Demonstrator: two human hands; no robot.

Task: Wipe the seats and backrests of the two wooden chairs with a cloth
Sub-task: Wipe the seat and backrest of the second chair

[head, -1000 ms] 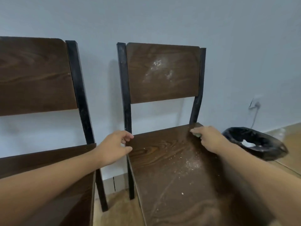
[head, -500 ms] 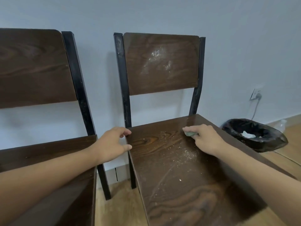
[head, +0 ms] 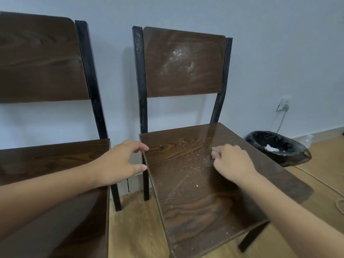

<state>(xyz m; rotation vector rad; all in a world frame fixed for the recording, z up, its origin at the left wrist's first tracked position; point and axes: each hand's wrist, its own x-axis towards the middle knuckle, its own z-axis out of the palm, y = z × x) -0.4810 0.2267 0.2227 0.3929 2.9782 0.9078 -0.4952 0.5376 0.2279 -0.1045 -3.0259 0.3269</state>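
Observation:
Two dark wooden chairs with black metal frames stand side by side against a pale wall. The right chair's seat (head: 195, 183) carries crumbs and white dust, and its backrest (head: 183, 62) has a whitish smear. My right hand (head: 232, 162) presses down on the middle of that seat, closed on a small greenish cloth (head: 212, 155) that barely shows under the fingers. My left hand (head: 119, 162) hovers at the seat's left rear corner, fingers spread, holding nothing. The left chair's seat (head: 52, 159) and backrest (head: 41, 58) lie partly under my left forearm.
A bin lined with a black bag (head: 279, 148) sits on the wooden floor just right of the right chair. A wall socket with a white cable (head: 283, 107) is behind it. A narrow gap of floor (head: 134, 220) separates the chairs.
My right hand with the cloth has slid from the seat's back right corner forward and left toward the seat's middle. The left hand has loosened its hold on the seat corner.

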